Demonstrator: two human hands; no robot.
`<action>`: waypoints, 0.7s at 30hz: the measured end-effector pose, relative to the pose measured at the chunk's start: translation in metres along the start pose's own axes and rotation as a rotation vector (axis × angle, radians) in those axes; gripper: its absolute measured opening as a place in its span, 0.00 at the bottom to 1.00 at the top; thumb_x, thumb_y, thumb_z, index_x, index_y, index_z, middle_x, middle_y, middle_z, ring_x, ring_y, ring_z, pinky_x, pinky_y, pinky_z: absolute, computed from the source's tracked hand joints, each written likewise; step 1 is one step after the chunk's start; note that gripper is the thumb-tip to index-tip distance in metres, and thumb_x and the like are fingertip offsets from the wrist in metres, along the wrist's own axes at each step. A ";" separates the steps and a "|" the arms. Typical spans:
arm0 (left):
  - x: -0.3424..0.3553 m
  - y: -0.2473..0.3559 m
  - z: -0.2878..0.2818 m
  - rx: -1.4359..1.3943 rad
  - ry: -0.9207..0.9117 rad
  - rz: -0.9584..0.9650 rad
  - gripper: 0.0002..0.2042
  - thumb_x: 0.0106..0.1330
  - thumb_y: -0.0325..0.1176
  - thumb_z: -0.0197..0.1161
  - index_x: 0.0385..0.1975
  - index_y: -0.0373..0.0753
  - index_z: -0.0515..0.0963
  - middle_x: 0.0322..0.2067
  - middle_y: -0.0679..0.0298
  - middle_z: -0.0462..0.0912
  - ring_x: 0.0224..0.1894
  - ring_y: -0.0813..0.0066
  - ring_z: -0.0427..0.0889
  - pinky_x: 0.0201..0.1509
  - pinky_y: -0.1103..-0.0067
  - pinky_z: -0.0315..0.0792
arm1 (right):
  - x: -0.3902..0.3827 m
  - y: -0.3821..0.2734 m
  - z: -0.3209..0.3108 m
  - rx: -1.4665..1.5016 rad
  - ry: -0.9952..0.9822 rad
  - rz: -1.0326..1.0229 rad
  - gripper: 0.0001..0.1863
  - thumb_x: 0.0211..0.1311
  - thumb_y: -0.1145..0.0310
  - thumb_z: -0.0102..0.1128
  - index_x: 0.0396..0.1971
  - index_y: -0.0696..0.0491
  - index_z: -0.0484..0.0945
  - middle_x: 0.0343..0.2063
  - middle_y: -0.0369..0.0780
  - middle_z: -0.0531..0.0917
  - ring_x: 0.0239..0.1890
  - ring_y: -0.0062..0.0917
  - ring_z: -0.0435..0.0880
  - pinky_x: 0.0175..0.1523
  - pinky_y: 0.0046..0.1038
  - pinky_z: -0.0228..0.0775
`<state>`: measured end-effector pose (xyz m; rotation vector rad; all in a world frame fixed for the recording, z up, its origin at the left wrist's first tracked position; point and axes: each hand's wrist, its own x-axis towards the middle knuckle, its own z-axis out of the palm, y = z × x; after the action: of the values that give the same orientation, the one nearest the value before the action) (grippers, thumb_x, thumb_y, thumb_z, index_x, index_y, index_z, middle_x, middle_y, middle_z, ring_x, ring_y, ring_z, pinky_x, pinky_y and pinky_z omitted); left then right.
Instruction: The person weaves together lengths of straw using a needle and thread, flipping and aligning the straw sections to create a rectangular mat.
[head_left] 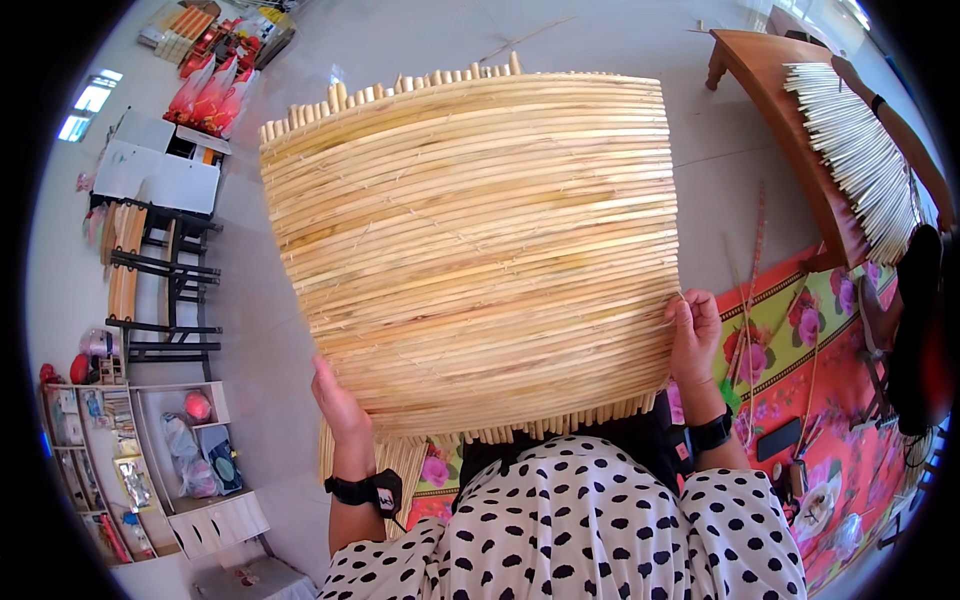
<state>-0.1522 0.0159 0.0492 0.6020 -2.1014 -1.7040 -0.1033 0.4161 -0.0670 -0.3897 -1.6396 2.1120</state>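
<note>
A woven mat of pale straw-coloured reed stalks (480, 240) is held up in front of me. Its stalks run side to side, stitched with fine thread, and the ends along the far edge are uneven. At the lower left edge, my left hand (342, 405) supports the mat, with part of its fingers hidden behind it. My right hand (693, 328) is closed in a pinch at the right edge, where a short bit of thread or stalk end shows by the fingertips. Both wrists wear black bands.
On the right, another person's arm (915, 160) reaches over a bundle of pale stalks (850, 150) on a wooden table (775, 105). A floral cloth (790, 350) lies below, with a phone (778, 440) and loose stalks. Shelves (150, 455) and stacked folding stools (165, 270) line the left.
</note>
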 end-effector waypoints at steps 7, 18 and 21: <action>-0.003 0.010 0.001 -0.046 -0.060 -0.036 0.25 0.70 0.49 0.42 0.47 0.28 0.70 0.46 0.57 0.75 0.48 0.71 0.72 0.55 0.76 0.63 | 0.001 0.003 -0.001 -0.012 0.006 0.003 0.02 0.65 0.74 0.49 0.33 0.55 0.67 0.24 0.33 0.74 0.29 0.14 0.71 0.39 0.15 0.62; -0.005 0.022 0.001 0.010 -0.105 -0.072 0.25 0.70 0.48 0.43 0.46 0.27 0.71 0.46 0.58 0.75 0.48 0.73 0.72 0.54 0.77 0.63 | 0.002 0.012 -0.005 0.031 0.061 0.018 0.01 0.65 0.75 0.48 0.33 0.55 0.68 0.25 0.33 0.74 0.29 0.13 0.71 0.39 0.15 0.62; -0.006 0.021 -0.002 0.019 -0.065 -0.069 0.25 0.69 0.48 0.44 0.45 0.27 0.71 0.45 0.58 0.75 0.47 0.73 0.72 0.54 0.77 0.63 | 0.002 0.009 -0.002 0.091 0.059 0.025 0.00 0.64 0.76 0.48 0.33 0.55 0.68 0.25 0.34 0.75 0.30 0.13 0.71 0.40 0.15 0.63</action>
<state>-0.1481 0.0209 0.0698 0.6403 -2.1674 -1.7651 -0.1061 0.4168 -0.0760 -0.4407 -1.5076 2.1630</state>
